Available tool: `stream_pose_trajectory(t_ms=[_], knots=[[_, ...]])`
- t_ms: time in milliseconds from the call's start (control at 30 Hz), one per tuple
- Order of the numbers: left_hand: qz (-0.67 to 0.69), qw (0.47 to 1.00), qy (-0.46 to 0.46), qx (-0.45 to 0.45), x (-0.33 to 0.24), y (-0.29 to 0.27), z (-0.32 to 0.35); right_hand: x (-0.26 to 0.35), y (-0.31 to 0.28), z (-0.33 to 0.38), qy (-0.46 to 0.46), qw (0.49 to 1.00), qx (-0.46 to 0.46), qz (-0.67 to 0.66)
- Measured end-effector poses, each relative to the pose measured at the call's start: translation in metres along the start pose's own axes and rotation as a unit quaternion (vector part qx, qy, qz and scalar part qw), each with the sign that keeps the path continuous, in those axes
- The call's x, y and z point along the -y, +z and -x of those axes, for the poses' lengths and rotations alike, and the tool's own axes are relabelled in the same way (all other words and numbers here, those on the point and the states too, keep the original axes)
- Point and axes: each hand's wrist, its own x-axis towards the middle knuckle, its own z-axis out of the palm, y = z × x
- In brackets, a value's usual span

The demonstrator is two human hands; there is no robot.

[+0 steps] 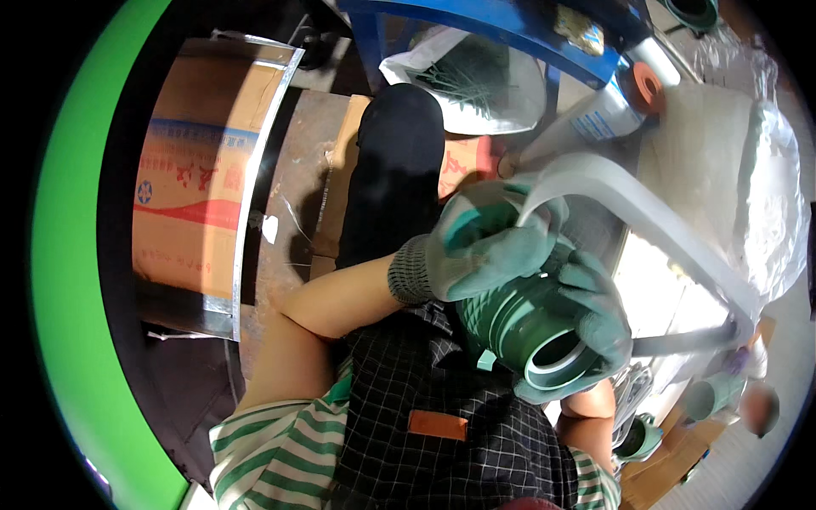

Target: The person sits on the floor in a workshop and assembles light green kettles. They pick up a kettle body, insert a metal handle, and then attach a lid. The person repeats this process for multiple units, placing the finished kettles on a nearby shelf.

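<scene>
Both my hands wear grey-green work gloves. My right hand (600, 316) wraps round a green ribbed hollow cylinder (501, 316), with its round opening and a pale inner ring turned toward me. Just above the cylinder, my left hand (493, 242) is closed, its thumb and fingers pinched on the end of a pale grey band (629, 191). That band arches to the right over my right hand and bends back below; its kind is unclear. The cylinder's far end is hidden behind my left hand.
A cardboard box (191, 187) stands left within a metal-edged frame. Ahead, a white bag (531, 89) holds dark green strips, below a blue bench frame (476, 21). Clear plastic bags (722, 161) fill the right. Green cup-like parts (639, 438) lie lower right.
</scene>
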Motion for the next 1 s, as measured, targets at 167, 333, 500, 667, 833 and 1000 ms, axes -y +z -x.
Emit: stream_pose_trajectory(t_ms=[167,333,500,667,833,1000], knots=[[0.118,0.986,0.102,-0.06,0.006,-0.011,0.004,-0.014,0.008,-0.026,-0.043,0.99,-0.085,-0.105],[0.033,0.992,0.101,-0.063,-0.002,-0.009,0.001,-0.048,0.019,-0.049,0.095,0.949,-0.04,-0.297],[-0.768,0.547,0.298,-0.149,-0.021,0.008,0.034,-0.057,-0.009,-0.045,0.117,0.904,0.065,-0.406],[-0.558,0.723,0.353,0.203,-0.035,0.041,0.047,-0.036,-0.023,-0.033,0.148,0.911,0.113,-0.367],[-0.515,0.773,0.265,0.259,-0.032,0.041,0.044,-0.029,0.008,-0.015,0.12,0.933,0.035,-0.337],[-0.494,0.765,0.299,0.285,-0.012,0.027,0.063,-0.024,0.017,-0.026,-0.133,0.981,0.029,-0.136]])
